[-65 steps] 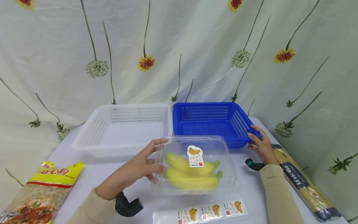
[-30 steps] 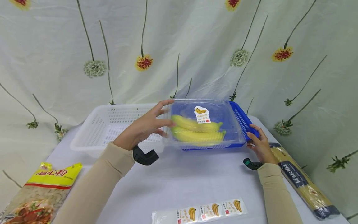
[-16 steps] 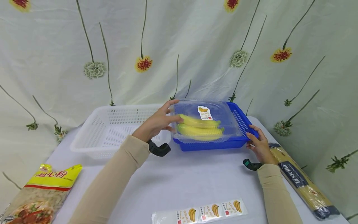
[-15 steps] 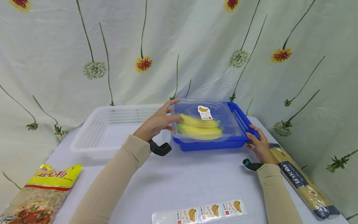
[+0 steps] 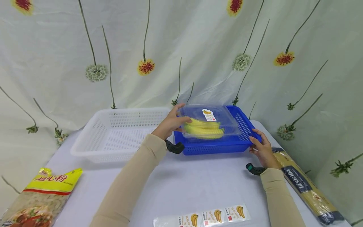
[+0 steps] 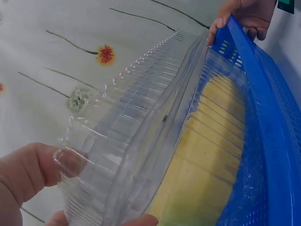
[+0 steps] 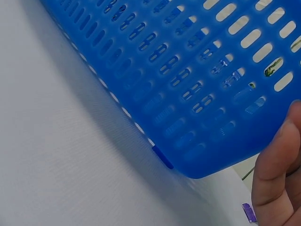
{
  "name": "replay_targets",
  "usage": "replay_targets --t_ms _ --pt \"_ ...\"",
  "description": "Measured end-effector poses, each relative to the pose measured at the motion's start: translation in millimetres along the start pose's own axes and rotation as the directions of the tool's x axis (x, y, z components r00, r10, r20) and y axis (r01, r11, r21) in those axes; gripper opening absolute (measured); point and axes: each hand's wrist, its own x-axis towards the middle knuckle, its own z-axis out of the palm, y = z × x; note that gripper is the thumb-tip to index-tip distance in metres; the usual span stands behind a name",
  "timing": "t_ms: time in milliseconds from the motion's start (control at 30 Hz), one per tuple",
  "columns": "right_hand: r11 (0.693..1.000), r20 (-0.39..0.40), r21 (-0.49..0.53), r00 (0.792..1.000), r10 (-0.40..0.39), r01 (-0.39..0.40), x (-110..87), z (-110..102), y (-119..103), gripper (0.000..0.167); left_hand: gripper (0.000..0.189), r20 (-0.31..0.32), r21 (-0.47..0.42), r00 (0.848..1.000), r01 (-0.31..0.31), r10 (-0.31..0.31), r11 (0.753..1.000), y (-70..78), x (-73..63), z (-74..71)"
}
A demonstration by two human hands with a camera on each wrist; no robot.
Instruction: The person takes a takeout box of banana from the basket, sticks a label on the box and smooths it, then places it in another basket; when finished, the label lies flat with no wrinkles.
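Note:
In the head view my left hand [image 5: 171, 123] grips the left end of a clear plastic clamshell box [image 5: 231, 124]. Two yellow bananas [image 5: 205, 132] lie inside it, and a banana sticker [image 5: 209, 115] is on its lid. The box sits within the outline of the blue basket [image 5: 218, 148], toward its left side. Close up in the left wrist view, the thumb [image 6: 35, 165] presses the ribbed edge of the box [image 6: 141, 113] beside the basket wall. My right hand [image 5: 263, 149] holds the basket's front right corner by the rim, thumb on the near side.
A white basket [image 5: 105, 153] stands left of the blue one. At the front left lies a bag of pasta [image 5: 48, 195], and a long spaghetti pack [image 5: 306, 186] is along the right edge. A strip of banana stickers [image 5: 202, 217] lies at the front of the white table [image 5: 198, 183].
My left hand has carried the box forward from the table's middle, over the blue basket, then down into it and slightly right. The right hand stays on the basket corner.

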Motion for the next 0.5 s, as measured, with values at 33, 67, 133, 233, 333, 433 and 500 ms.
replay_targets --t_ms 33,67,133,233,333,433,500 --pt "1.0 0.0 -0.002 1.0 0.001 -0.001 0.0 0 0 0.043 0.088 -0.002 -0.002 1.0 0.005 -0.005 1.0 -1.5 2.6 1.7" --pt "1.0 0.001 -0.005 1.0 0.001 -0.001 -0.1 1 0 0.044 0.088 -0.005 -0.004 1.0 0.012 -0.012 1.0 -2.5 4.7 3.4" --pt "1.0 0.001 -0.009 1.0 -0.002 0.002 -0.3 1 0 0.045 0.089 -0.011 -0.003 1.0 0.028 -0.028 1.0 -4.9 9.0 7.0" --pt "1.0 -0.001 -0.009 1.0 -0.007 0.007 -0.2 1 0 0.044 0.089 -0.019 0.002 0.998 0.052 -0.052 0.999 -8.6 14.8 12.2" --pt "1.0 -0.004 -0.014 1.0 -0.009 0.009 0.0 1 1 0.042 0.09 -0.018 0.016 0.998 0.063 -0.063 0.998 -12.1 20.0 17.0" --pt "1.0 -0.007 -0.017 1.0 -0.002 0.002 0.8 1 1 0.043 0.091 -0.012 0.035 0.998 0.065 -0.064 0.997 -14.8 24.3 20.2" --pt "1.0 -0.004 -0.014 1.0 0.002 -0.002 1.0 1 1 0.044 0.091 -0.015 0.048 0.998 0.066 -0.066 0.997 -16.2 26.6 21.4"
